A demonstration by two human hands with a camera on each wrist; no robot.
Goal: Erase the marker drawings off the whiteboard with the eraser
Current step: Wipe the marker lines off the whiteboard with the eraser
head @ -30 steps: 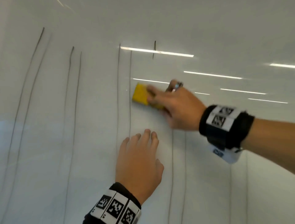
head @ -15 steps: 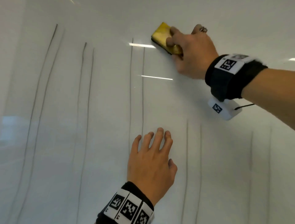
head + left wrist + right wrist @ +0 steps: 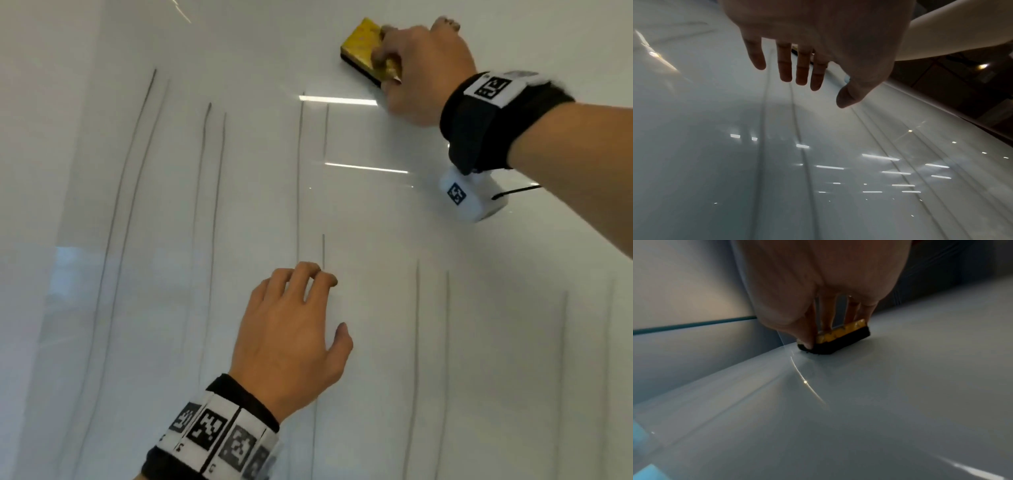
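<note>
A glossy whiteboard (image 3: pixel 239 212) fills the head view, with several thin vertical marker lines (image 3: pixel 298 178) on it. My right hand (image 3: pixel 416 68) grips a yellow eraser (image 3: pixel 361 42) with a black felt base and presses it on the board near the top, above the line tops. In the right wrist view the eraser (image 3: pixel 840 337) sits flat on the board under my fingers (image 3: pixel 807 337). Lower down, my left hand (image 3: pixel 291 329) rests open on the board, fingertips at the lower piece of a broken line (image 3: pixel 323 251). The left wrist view shows my left hand (image 3: pixel 807 76) spread above two lines (image 3: pixel 762 129).
More marker lines (image 3: pixel 416 342) run down the board at the lower right, and long ones (image 3: pixel 133 178) at the left. Ceiling lights reflect as bright bars (image 3: pixel 337 100). The board's edge (image 3: pixel 941 110) shows against a dark room in the left wrist view.
My right hand has carried the eraser up the board from mid-height to above the line tops. The two lines right of centre now start lower. My left hand has stayed in place.
</note>
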